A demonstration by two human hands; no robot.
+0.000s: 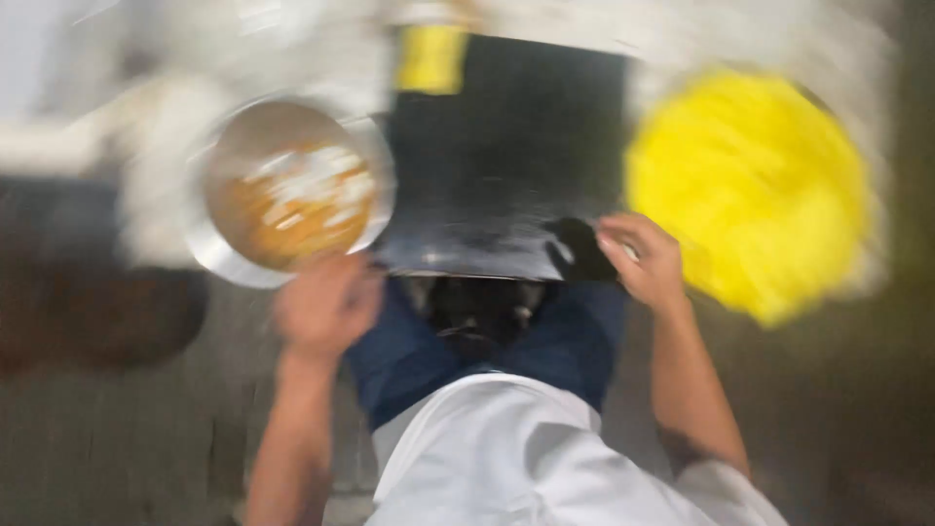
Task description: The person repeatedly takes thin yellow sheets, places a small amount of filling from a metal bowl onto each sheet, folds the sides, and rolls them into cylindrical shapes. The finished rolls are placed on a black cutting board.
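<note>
1. The left hand (326,307) grips the near rim of a round metal bowl (226,255) holding orange-brown food; blur hides how far its fingers curl.
2. The right hand (645,258) curls its fingers over the near right corner of a black flat board (506,166).
3. A yellow round thing (750,185) lies just right of that hand.
4. The bowl sits left of the board, touching its edge.

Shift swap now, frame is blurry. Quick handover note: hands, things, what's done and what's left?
Left hand: at the near rim of the metal bowl of orange-brown food; grip unclear in the blur.
Right hand: fingers on the near right corner of the black flat surface.
Yellow round object: right of the surface, untouched.
Done: nothing can be confirmed.
Left: cannot tell; bowl and surface both in hand's reach.
</note>
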